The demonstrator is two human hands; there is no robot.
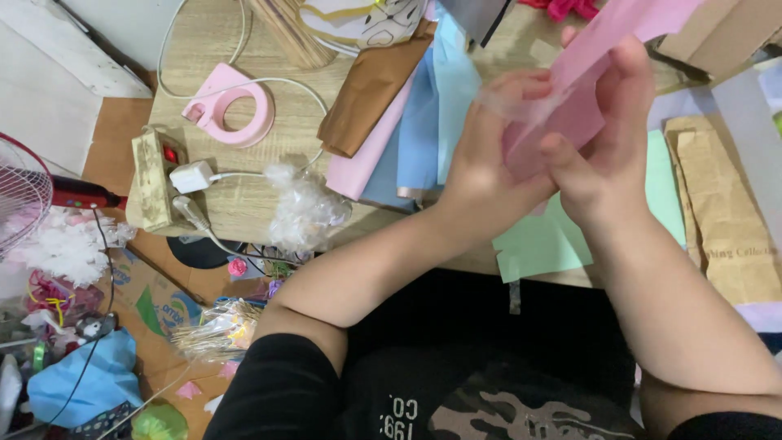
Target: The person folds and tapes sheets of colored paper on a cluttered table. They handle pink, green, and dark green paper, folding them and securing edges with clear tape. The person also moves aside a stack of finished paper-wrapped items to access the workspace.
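Head view: we've got both hands up over the wooden table [269, 122], closed on one pink paper sheet [607, 45]. Left hand [489, 163] pinches the sheet's lower end, thumb side toward us; right hand [607, 151] wraps it from the other side, fingers laid flat along the paper. The sheet rises up and right from the hands, off the table, slightly blurred at the top. Looks like we're creasing or smoothing it: best to keep the edges lined up before pressing, run the fingers along the fold in one direction, and keep tension even so thin paper doesn't wrinkle or tear. Paper looks thin, matte, a bit translucent near the left fingers. Under the hands: a fan of flat sheets, blue paper [440, 106], brown paper [371, 90], pale green paper [546, 240], plus creased brown wrapping paper [725, 204] at right. Left of that: a pink plastic ring-shaped holder [232, 110], a crumpled clear plastic bag [305, 208], a grimy power strip [155, 179] with a white charger [191, 177] plugged in, and part of a fan [20, 191] at the edge.
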